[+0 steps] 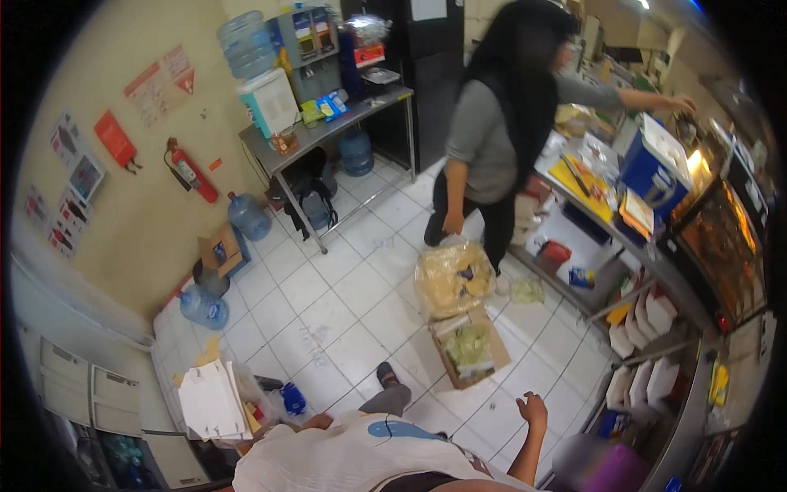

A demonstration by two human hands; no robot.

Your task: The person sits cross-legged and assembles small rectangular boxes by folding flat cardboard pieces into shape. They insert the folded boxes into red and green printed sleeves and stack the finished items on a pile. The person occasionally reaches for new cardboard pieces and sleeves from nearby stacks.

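Observation:
My right hand (pixel 531 407) hangs in the air on the right, its fingers apart and loosely bent around nothing. My left hand (pixel 318 421) shows only in part beside my pale shirt; its fingers are hidden. Closest to it are a blue plastic item (pixel 293 398) and a stack of white sheets (pixel 211 403). Ahead on the tiles stands an open cardboard box (pixel 493 344) with yellow-green bags inside. Behind it, a co-worker's hand (pixel 453 221) reaches down to a large clear plastic bag (pixel 443 289) with tan contents.
The co-worker (pixel 492 148) stands ahead, other arm stretched over the right-hand counter. On that counter are a yellow cutting board (pixel 574 182) with a knife and a blue cooler (pixel 652 168). Several water jugs (pixel 203 307) stand along the left wall. A metal table (pixel 328 123) holds a water dispenser.

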